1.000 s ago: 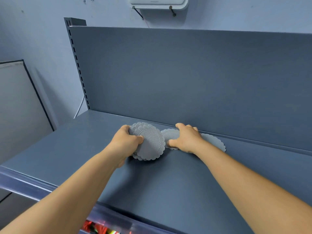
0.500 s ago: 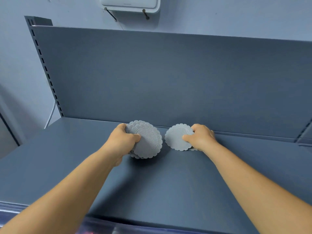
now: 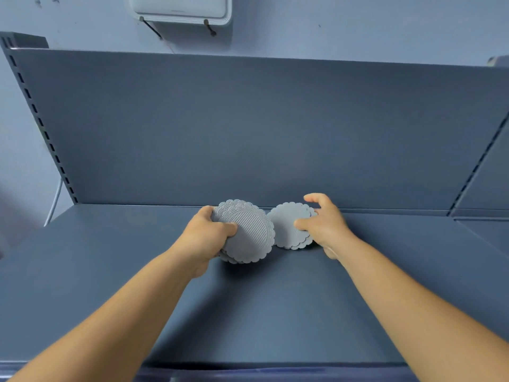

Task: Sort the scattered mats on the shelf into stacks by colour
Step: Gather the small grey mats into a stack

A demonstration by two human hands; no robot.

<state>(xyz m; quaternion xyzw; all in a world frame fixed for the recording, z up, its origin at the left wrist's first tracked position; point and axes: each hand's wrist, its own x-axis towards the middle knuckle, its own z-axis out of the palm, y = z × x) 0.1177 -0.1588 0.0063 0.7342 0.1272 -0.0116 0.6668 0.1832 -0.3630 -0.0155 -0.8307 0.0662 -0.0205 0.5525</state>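
My left hand (image 3: 207, 238) grips a tilted stack of grey round mats (image 3: 251, 233) with scalloped edges, held just above the dark blue shelf (image 3: 248, 312). Right beside it, a second small pile of grey mats (image 3: 286, 224) is tipped up off the shelf near the back panel. My right hand (image 3: 323, 224) holds that pile with thumb on its face and fingers curled behind its right edge. The two sets of mats nearly touch at their rims. All mats in view are the same grey.
The shelf's upright back panel (image 3: 261, 128) rises right behind the mats. Slotted uprights (image 3: 41, 125) stand at left and right. A white wall unit (image 3: 179, 9) hangs above. A neighbouring shelf (image 3: 487, 230) lies at the right.
My right hand has pulled its mats leftward along the back of the shelf and tipped them up beside the left-hand stack. The view has swung to the right.
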